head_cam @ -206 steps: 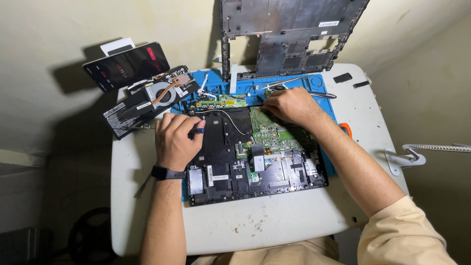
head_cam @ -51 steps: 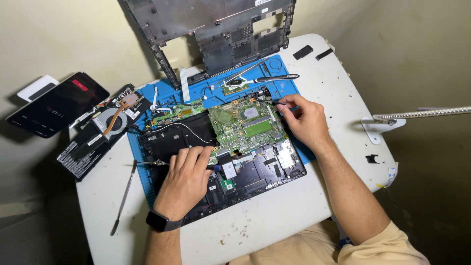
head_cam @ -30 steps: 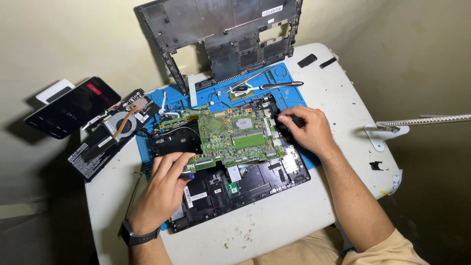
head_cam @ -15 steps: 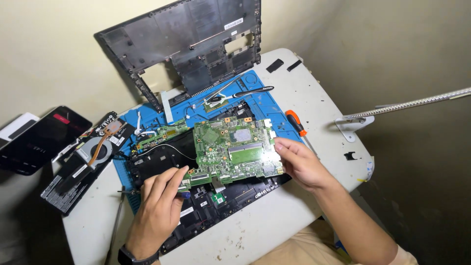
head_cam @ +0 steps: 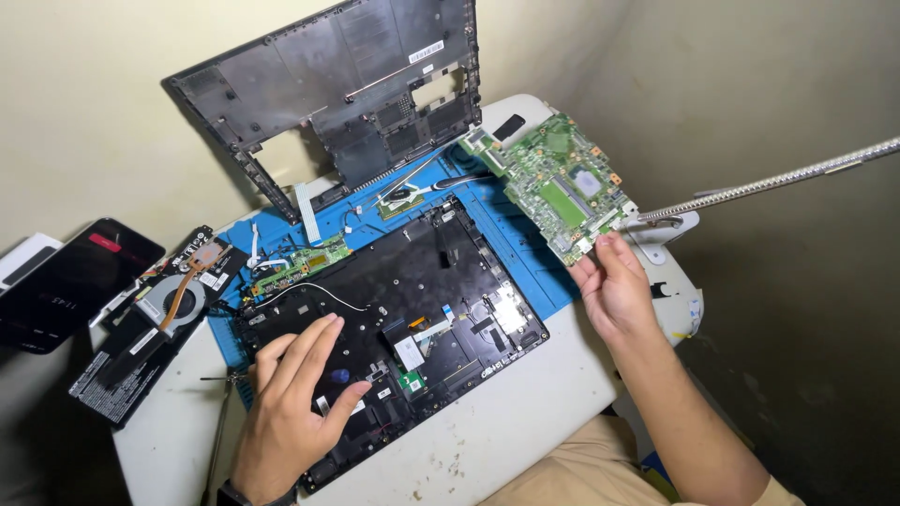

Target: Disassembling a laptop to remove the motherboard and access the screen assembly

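My right hand (head_cam: 611,292) grips the near edge of a green laptop motherboard (head_cam: 551,183) and holds it up in the air over the table's right side. Flat on the black open laptop chassis (head_cam: 441,281) rests my left hand (head_cam: 292,401), fingers spread, pressing its lower left part. The chassis lies on a blue work mat (head_cam: 281,234) with a white cable and small ribbon connectors showing inside it. A small green daughter board (head_cam: 300,262) lies on the mat just beyond the chassis.
A black laptop bottom cover (head_cam: 347,94) leans against the wall at the back. A fan with copper heat pipe (head_cam: 178,295), a black battery (head_cam: 122,365) and a phone (head_cam: 66,281) sit at left. A flexible metal arm (head_cam: 778,178) reaches in from the right. A screwdriver (head_cam: 217,440) lies near my left wrist.
My right hand has lifted the motherboard out of the chassis and swung it up to the right. My left hand let go of the board and now rests on the chassis.
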